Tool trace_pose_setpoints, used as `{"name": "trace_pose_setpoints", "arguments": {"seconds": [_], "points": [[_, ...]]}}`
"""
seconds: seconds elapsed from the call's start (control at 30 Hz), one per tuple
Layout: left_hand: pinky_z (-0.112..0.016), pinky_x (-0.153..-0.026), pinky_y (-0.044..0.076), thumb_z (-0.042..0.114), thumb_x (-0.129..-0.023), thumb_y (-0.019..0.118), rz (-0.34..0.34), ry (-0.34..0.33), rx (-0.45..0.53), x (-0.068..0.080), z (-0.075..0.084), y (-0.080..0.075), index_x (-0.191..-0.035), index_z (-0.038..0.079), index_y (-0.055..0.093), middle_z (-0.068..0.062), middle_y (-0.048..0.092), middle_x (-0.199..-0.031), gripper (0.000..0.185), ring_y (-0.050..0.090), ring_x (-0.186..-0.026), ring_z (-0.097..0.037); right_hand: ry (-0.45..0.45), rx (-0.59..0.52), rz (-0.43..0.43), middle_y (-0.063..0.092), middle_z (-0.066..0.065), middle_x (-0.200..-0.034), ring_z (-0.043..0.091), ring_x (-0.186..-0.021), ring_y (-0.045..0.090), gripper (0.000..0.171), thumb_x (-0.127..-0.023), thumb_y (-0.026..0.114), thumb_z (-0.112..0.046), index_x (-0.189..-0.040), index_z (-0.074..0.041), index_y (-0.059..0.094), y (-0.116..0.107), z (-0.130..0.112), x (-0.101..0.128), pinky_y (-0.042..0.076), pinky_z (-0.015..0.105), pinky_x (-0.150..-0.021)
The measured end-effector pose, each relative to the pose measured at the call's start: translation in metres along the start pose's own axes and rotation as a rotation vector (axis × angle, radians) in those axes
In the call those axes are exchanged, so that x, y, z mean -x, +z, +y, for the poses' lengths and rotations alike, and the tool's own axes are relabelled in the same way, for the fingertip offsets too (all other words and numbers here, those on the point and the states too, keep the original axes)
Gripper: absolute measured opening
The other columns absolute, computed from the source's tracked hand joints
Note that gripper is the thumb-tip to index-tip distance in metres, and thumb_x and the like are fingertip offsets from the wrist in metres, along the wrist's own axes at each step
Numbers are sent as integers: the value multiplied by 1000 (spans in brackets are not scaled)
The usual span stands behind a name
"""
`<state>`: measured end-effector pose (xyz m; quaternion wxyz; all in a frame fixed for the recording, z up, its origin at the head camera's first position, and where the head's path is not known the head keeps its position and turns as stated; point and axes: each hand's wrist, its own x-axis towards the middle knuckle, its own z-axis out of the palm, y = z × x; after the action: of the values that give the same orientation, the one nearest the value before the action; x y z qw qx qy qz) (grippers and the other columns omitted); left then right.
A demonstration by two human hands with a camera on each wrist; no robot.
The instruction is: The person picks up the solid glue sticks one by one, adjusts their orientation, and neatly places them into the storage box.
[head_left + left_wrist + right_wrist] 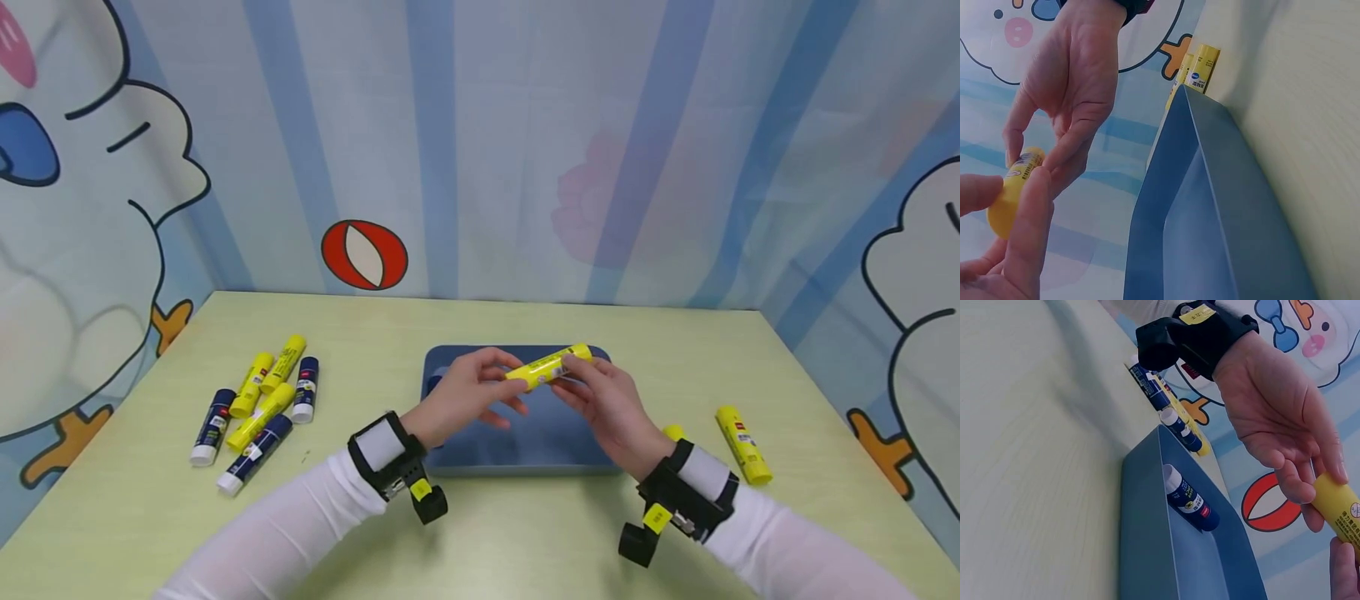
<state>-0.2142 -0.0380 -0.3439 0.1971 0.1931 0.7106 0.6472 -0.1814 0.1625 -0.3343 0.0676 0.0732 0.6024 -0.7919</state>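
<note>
Over the blue tray (525, 458), both hands hold one yellow glue stick (549, 367), tilted with its right end higher. My left hand (476, 387) pinches its left end between thumb and fingers. At the other end, my right hand (603, 408) grips it with thumb and fingertips. Printed text and a barcode show on the yellow barrel (1024, 164) in the left wrist view. Inside the tray lies a dark blue glue stick (1191, 501) with a white end, mostly hidden behind my left hand in the head view.
Left of the tray lie several yellow glue sticks (262, 417) and dark blue ones (255, 454), grouped close together. To the right is a yellow glue stick (744, 445), with another (673, 432) partly hidden by my right wrist. A printed curtain (510, 150) borders the table's back.
</note>
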Motion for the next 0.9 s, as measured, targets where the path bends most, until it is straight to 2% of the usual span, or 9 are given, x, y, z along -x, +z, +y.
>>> {"name": "trace_pose_setpoints", "arguments": {"seconds": [0.1, 0.2, 0.33, 0.5, 0.63, 0.77, 0.9], "points": [[-36, -67, 58, 16, -95, 64, 6, 4, -1, 0, -1, -2, -119, 2, 55, -16, 69, -104, 28, 68, -93, -36, 2, 15, -20, 52, 13, -117, 11, -94, 66, 38, -101, 53, -22, -125, 5, 42, -1, -1, 0, 49, 24, -90], [-36, -69, 58, 14, -96, 63, -10, 19, -29, 0, -2, -8, -120, 1, 56, -21, 67, -108, 29, 67, -94, -39, -6, 111, -75, 54, 14, -119, 14, -97, 67, 40, -101, 54, -23, -126, 6, 41, -5, -1, -2, 50, 27, -91], [-36, -70, 58, 11, -96, 61, -82, 39, -116, -2, 0, -21, -121, -1, 59, -22, 66, -108, 28, 65, -93, -41, -63, 376, -166, 60, 15, -113, 21, -97, 67, 41, -98, 60, -23, -124, 7, 49, -11, -2, -3, 52, 34, -89], [-35, -69, 58, 10, -96, 61, -197, 43, -247, -2, 5, -32, -120, 0, 62, -22, 66, -103, 25, 63, -90, -44, -151, 699, -263, 65, 11, -102, 32, -90, 64, 33, -93, 68, -21, -115, 3, 63, -12, -2, -4, 53, 41, -79], [-34, -68, 58, 9, -97, 60, -277, 35, -310, -3, 6, -34, -119, 0, 62, -23, 66, -103, 24, 63, -88, -44, -224, 872, -338, 67, 6, -95, 25, -80, 62, 27, -91, 70, -21, -108, 0, 69, -10, -1, -4, 52, 37, -70], [-34, -68, 58, 9, -97, 59, -335, 23, -343, -3, 6, -35, -119, 0, 62, -23, 66, -103, 24, 62, -87, -43, -269, 965, -411, 68, 2, -85, 19, -71, 60, 22, -90, 71, -21, -100, -2, 71, -8, -1, -3, 52, 35, -63], [-40, -71, 58, 9, -97, 59, -373, 11, -348, -1, 7, -34, -120, -1, 62, -23, 66, -103, 25, 62, -89, -45, -307, 1082, -449, 64, -3, -75, 16, -63, 57, 18, -88, 73, -24, -92, -6, 71, -5, -3, -2, 50, 32, -58]]}}
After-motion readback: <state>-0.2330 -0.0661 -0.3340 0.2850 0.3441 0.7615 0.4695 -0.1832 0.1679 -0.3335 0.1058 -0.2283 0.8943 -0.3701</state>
